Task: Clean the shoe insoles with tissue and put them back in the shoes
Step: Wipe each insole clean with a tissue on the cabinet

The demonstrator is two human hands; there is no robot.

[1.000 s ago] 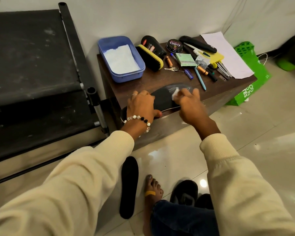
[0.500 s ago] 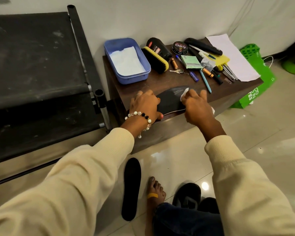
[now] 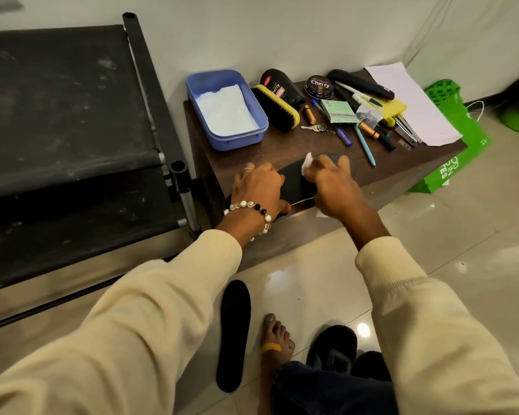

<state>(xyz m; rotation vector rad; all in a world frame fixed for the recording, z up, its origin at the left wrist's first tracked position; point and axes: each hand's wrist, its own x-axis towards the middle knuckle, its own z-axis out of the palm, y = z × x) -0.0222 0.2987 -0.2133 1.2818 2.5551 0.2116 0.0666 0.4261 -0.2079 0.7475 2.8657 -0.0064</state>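
In the head view, a black insole (image 3: pixel 294 181) is laid along the near edge of a dark wooden table (image 3: pixel 282 145), its heel end overhanging that edge on the left. Beyond the insole, toward the wall, the tabletop is crowded: a blue tub (image 3: pixel 261 127) holding white tissue sheets (image 3: pixel 226 112), a yellow-backed brush (image 3: pixel 277 107), a polish tin (image 3: pixel 319 86), pens, keys and a paper sheet (image 3: pixel 414 103). Open wood is left only in a narrow band between the insole and these things. Left of the table, a black folding frame (image 3: pixel 150 94) stands close against its side. Below the near edge, bare tiled floor (image 3: pixel 462 265) opens out; a second insole (image 3: pixel 234 333) lies there, with black shoes (image 3: pixel 333 348) to its right.

The left hand (image 3: pixel 258 190) is pressed flat on the heel half of the insole, fingers spread, wrist bent down. The right hand (image 3: pixel 331 182) is curled over the toe half, a white tissue wad (image 3: pixel 307 161) pinched under its fingertips against the insole.
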